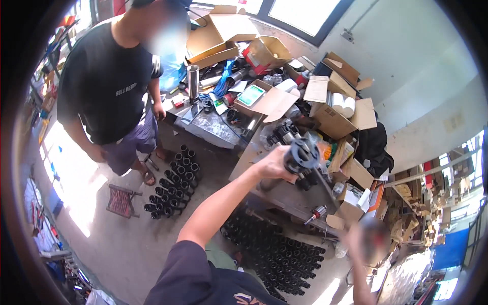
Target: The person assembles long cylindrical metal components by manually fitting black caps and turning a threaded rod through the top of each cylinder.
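Note:
My left hand point(274, 163) reaches out over the workbench, its fingers closed on a dark cylindrical metal part point(302, 154) with a slotted, flanged round end. Just beyond it and below it are more black parts, partly hidden by the held one. Low at the right, my right hand point(354, 240) is raised beside the bench edge. A blurred patch covers its fingers and whatever is by them, with only a reddish tint showing. A small red-and-silver piece point(318, 212) lies on the bench between my two hands.
Many black tubular parts point(282, 254) stand on the floor below the bench, with another group point(175, 183) farther left. A person in a dark shirt point(109, 76) stands at the far left near a small stool point(122, 200). Open cardboard boxes point(333, 114) crowd the bench's back.

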Available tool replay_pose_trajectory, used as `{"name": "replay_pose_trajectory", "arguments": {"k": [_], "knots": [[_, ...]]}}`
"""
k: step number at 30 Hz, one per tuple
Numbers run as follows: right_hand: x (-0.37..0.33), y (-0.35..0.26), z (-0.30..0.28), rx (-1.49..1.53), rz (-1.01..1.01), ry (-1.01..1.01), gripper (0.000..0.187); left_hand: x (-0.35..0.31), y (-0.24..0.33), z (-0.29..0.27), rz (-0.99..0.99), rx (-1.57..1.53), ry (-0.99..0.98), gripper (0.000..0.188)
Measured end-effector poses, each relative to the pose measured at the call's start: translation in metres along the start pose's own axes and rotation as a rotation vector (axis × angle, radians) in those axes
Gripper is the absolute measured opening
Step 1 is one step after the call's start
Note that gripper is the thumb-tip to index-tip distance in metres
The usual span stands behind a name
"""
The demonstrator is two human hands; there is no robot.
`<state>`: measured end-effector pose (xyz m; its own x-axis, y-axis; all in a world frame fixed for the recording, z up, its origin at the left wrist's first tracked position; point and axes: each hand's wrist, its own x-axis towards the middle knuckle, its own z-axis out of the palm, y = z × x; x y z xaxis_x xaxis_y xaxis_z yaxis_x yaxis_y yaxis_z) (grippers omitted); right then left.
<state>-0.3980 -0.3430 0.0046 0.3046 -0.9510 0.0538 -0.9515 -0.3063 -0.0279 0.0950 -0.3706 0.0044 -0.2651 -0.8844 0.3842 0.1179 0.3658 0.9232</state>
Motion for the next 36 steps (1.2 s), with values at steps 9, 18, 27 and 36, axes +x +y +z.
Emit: {"name": "replay_pose_trajectory", "arguments": {"k": [9,18,27,36], "knots": [[-0.102,-0.174,-0.127,0.661,0.021,-0.408,0.031,-0.054,-0.002,0.014,0.167,0.719,0.464,0.086],[-0.101,-0.570,0.092,1.828,0.304,-0.120,0.014,-0.352,0.156,-0.025,-0.581,0.491,0.926,0.032],[0.027,-0.579,0.075,1.205,0.098,0.040,0.054,-0.344,0.013,-0.144,-0.326,1.429,0.680,0.078],[0.202,-0.191,-0.082,-0.175,-0.123,0.731,0.026,-0.167,0.094,-0.047,-0.581,1.656,0.486,0.049]]}}
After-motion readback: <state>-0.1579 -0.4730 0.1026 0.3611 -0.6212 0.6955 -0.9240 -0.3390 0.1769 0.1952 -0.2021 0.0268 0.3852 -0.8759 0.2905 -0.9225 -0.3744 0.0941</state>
